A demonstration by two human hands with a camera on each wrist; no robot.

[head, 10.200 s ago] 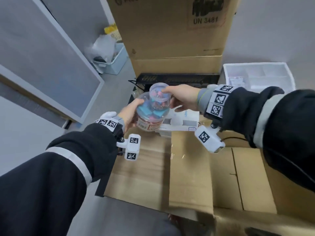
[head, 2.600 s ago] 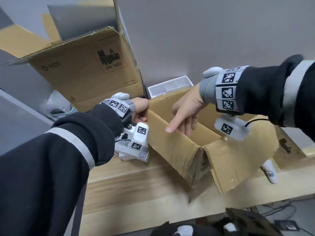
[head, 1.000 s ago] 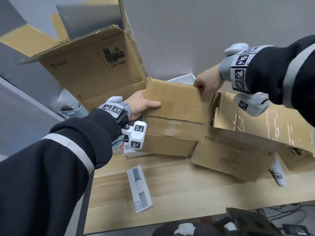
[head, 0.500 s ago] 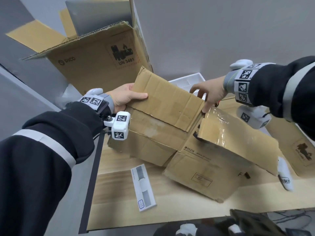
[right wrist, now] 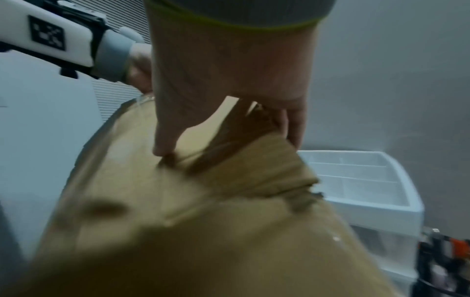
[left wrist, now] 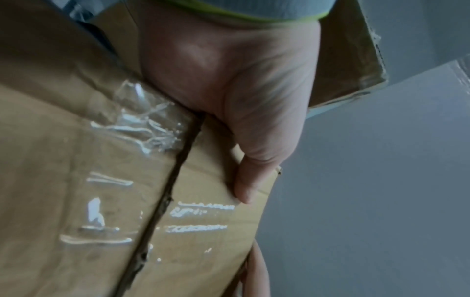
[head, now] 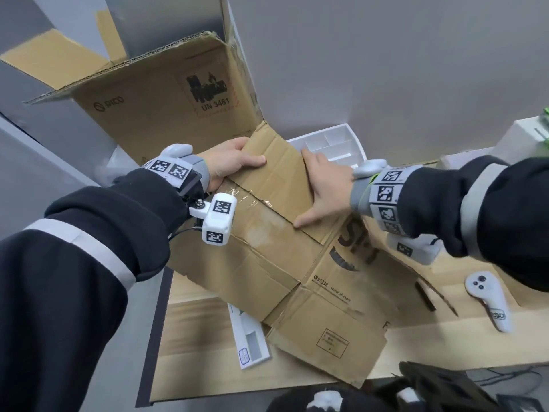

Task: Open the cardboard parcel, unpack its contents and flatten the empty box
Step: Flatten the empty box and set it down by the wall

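Fingers: left hand (head: 228, 166) grips the top flap's left edge, thumb (head: 252, 168) flat on top, the other fingers hidden beneath; right hand (head: 323, 191) lies open, spread straight on the same flap's right side, thumb (head: 309, 220) at the flap's near edge.
Parcel: brown, tape-streaked collapsed cardboard box (head: 297, 269) lies on the pale wooden table (head: 190, 331), long axis running from far left to near right (far end raised).
Relative to fingers: flap sits between both hands, remaining panels spread below them toward the viewer.
Nearby: flat white packet (head: 249, 340) partly under the box; white controller (head: 487, 298) to its right; large open carton (head: 154, 93) and white divided tray (head: 332, 144) behind.
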